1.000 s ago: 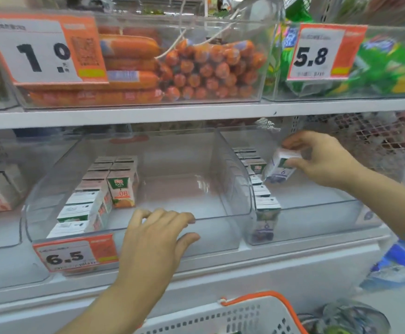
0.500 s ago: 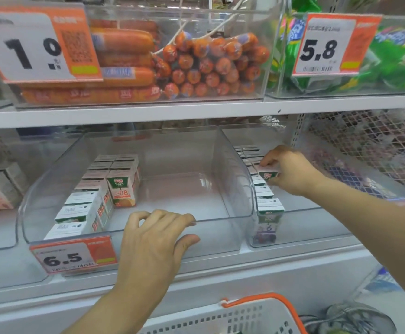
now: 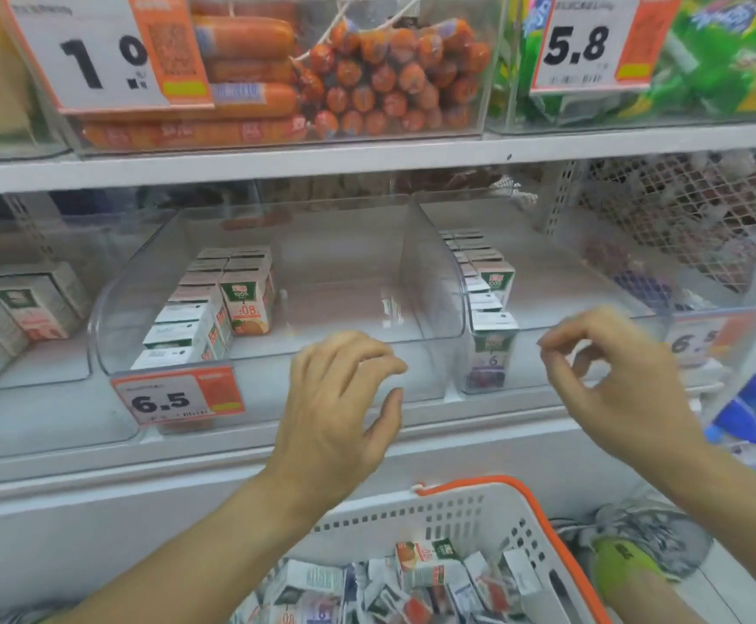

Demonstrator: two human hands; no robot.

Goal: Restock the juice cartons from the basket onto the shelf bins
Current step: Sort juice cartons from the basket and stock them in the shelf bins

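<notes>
Head view, lower shelf: two clear plastic bins stand side by side. Centre bin (image 3: 430, 281) carries a "6.5" price tag (image 3: 178, 396) on its front lip. Orange juice cartons (image 3: 214, 308) stand in two rows against its left wall; the right part of its floor is bare. Right bin (image 3: 547, 272) holds a single row of purple-labelled juice cartons (image 3: 488, 308) along its left wall, the front one upright just behind the lip. A second, partly hidden "6.5" tag (image 3: 700, 342) sits at the right end of that bin. Further cartons (image 3: 29, 304) occupy a bin at far left.

Head view, hands: left hand (image 3: 335, 412) hovers in front of the centre bin's lip, fingers loosely bent and spread, thumb apart from them, holding nothing. Right hand (image 3: 623, 385) hovers in front of the right bin, clear of the cartons; its fingers are loosely curled with the thumb tip close to the index finger, and nothing is held between them.

Head view, bottom edge: a white basket (image 3: 479, 515) with an orange rim sits below both forearms. It contains a loose heap of juice cartons (image 3: 425, 565) lying at mixed angles, orange and red labels visible.

Head view, upper shelf: one bin holds orange sausages (image 3: 367, 83) behind a "1.0" tag (image 3: 97, 51); the next bin holds green packets (image 3: 727, 60) behind a "5.8" tag (image 3: 587, 42).
</notes>
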